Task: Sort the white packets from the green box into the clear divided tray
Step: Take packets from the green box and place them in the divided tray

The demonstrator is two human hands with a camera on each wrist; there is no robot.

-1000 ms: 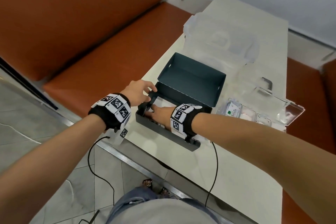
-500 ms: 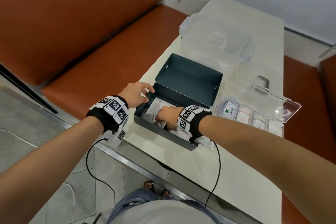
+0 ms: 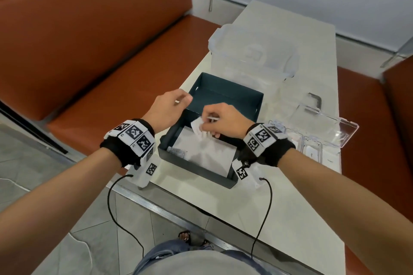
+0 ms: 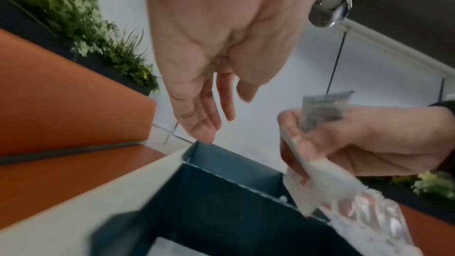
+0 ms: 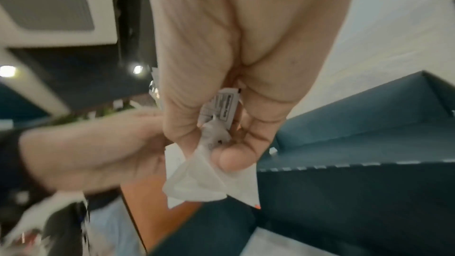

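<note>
The right hand (image 3: 223, 118) is pinching a bunch of small white paper packets (image 3: 199, 128) above the dark green cardboard box (image 3: 225, 98), with the clear plastic divided tray (image 3: 312, 147) lying to its right on the pale counter (image 3: 290, 207), while the left hand (image 3: 169, 107) is hovering slack-fingered, holding nothing.

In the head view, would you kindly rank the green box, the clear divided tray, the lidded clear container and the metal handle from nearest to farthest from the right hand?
1. Green box: directly under the right hand, which grips white packets.
2. Clear divided tray: just right of its wrist.
3. Metal handle: farther right, behind the tray.
4. Lidded clear container: at the table's far end.
</note>
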